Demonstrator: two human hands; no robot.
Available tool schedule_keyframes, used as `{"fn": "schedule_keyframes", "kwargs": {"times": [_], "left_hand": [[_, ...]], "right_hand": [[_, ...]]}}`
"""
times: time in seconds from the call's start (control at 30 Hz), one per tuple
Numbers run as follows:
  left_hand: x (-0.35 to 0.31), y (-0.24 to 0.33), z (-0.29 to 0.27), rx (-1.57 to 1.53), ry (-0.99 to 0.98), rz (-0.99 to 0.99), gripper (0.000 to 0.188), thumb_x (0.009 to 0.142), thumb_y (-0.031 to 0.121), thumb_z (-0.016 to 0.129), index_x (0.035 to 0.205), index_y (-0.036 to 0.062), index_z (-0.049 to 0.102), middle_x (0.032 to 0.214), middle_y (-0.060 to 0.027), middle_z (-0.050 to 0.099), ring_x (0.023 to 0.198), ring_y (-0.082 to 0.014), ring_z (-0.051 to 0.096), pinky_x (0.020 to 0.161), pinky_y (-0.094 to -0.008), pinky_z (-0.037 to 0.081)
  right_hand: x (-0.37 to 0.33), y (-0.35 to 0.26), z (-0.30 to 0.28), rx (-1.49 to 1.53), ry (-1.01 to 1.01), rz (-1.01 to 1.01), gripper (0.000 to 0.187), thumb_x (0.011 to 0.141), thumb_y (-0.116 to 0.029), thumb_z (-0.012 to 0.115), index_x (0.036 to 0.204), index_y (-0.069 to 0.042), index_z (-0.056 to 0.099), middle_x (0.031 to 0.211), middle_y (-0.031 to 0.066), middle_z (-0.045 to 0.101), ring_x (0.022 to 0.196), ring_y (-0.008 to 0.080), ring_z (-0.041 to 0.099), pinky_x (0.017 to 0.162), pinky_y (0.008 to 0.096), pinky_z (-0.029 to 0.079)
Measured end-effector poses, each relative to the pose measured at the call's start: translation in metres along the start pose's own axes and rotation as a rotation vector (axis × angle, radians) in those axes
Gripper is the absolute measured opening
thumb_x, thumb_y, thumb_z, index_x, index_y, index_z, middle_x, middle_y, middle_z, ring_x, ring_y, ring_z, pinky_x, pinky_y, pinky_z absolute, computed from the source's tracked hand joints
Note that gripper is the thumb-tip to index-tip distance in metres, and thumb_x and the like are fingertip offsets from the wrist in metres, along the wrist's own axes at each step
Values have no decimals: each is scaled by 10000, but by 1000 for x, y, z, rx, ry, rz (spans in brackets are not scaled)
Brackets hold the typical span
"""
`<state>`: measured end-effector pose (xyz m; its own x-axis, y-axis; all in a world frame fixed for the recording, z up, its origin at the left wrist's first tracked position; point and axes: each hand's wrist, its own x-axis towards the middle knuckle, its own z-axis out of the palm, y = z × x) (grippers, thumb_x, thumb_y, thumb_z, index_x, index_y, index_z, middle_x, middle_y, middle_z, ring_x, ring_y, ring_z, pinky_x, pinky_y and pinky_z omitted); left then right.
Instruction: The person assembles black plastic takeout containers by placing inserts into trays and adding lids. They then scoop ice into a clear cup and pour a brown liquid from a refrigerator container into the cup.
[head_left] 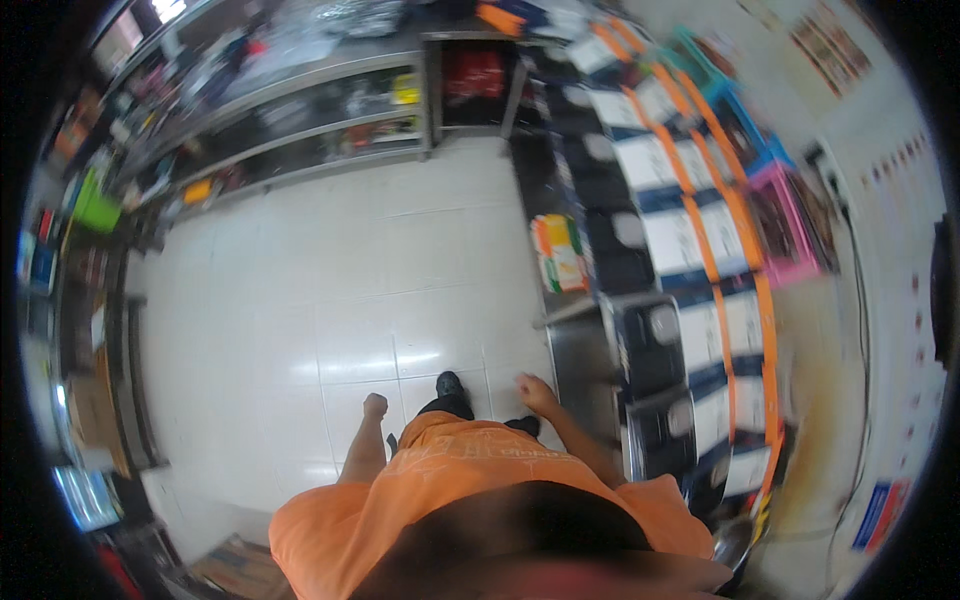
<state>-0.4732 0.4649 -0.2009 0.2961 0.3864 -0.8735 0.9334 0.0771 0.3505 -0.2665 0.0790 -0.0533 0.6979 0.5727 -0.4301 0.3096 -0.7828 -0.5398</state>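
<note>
My left hand (375, 406) hangs at my side over the tiled floor, its fingers curled in a loose fist. Nothing shows in it. On the other side, my right hand (536, 393) hangs low with fingers folded and also appears to hold nothing. It is nearest to the metal bench (582, 375) on my right, apart from its edge. Along that bench runs a row of black cases (655, 330) beside white boxes (675, 245) with orange bands. A shoe (450, 384) shows ahead of me on the floor.
A packet in orange, yellow and green (558, 253) lies on the bench's lower ledge. Pink (790, 225) and blue (740, 125) crates stand behind the boxes. A metal shelf (300, 90) crosses the far side. Shelves with a green bin (95, 205) and a cardboard box (95, 410) line the left.
</note>
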Motion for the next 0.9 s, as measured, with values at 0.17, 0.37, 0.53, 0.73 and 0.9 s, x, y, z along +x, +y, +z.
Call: {"fn": "schedule_keyframes", "kwargs": {"times": [0.17,0.37,0.53,0.73,0.9], "left_hand": [[-6,-4,-43,-432,-66,117,286,884,173,592,1162,105,578,925,-102,692,747,-194,658,543,-340,503],[14,-13,-113,-630,176,-119,275,901,170,568,1167,101,573,947,-118,695,777,-201,655,569,-344,511],[30,-9,-192,-765,215,-223,267,912,199,592,1162,112,557,941,-114,693,776,-226,657,609,-415,517],[36,31,-273,-1087,396,-96,288,941,216,552,1216,132,526,1016,-110,679,883,-235,651,712,-452,513],[81,51,-296,-1321,491,-183,252,942,190,517,1188,139,538,983,-120,682,825,-236,661,685,-453,516]], "right_hand": [[29,45,-14,-126,-630,400,388,902,-136,506,1273,-29,542,1232,205,595,1126,345,574,957,426,456],[170,32,-27,-131,-639,545,333,901,-154,504,1194,-17,581,1162,216,618,1072,351,597,916,437,477],[379,-33,-33,-249,-647,453,302,901,-169,502,1128,-6,614,1104,226,637,1027,356,617,881,446,494],[718,-297,-27,-578,-274,-75,289,900,-187,500,1049,6,654,1035,237,660,973,362,641,840,457,514],[878,-653,13,48,73,-769,196,859,-100,601,1046,-58,643,979,158,689,919,302,663,808,378,510]]}}
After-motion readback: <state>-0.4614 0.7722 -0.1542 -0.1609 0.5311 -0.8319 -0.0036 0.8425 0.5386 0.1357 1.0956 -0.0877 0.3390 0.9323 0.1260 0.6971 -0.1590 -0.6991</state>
